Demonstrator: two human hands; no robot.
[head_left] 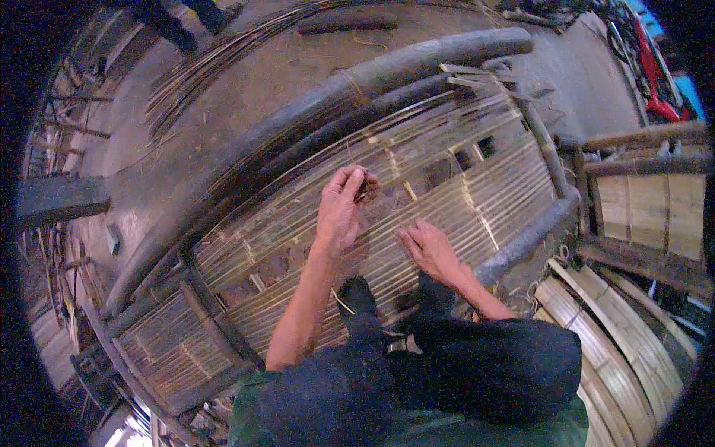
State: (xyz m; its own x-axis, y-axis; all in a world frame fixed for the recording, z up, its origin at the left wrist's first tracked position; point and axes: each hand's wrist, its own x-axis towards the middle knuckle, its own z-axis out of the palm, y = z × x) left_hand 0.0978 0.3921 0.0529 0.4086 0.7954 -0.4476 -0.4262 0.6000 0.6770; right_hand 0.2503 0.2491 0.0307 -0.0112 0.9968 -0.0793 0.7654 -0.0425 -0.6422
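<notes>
My left hand [342,205] is raised over a slatted bamboo frame, thumb and fingers closed round a small tangled bundle of brown fibre [368,190]. A thin strand seems to stick up above those fingers. Lower and to the right, my right hand [430,252] hovers over the slats with its fingers bent and drawn together; anything between them is too small to make out. The bamboo slats [514,179] run in close parallel rows under both hands, crossed by several pale cross pieces. My dark-clad legs show between the slats and my body.
A thick curved pole [283,127] bounds the frame's far side. Short split strips [477,78] lie at its far right corner. Long thin rods [201,67] rest on the floor beyond. Wide split bamboo pieces [611,328] lie at right, below a bamboo-panelled frame [648,201].
</notes>
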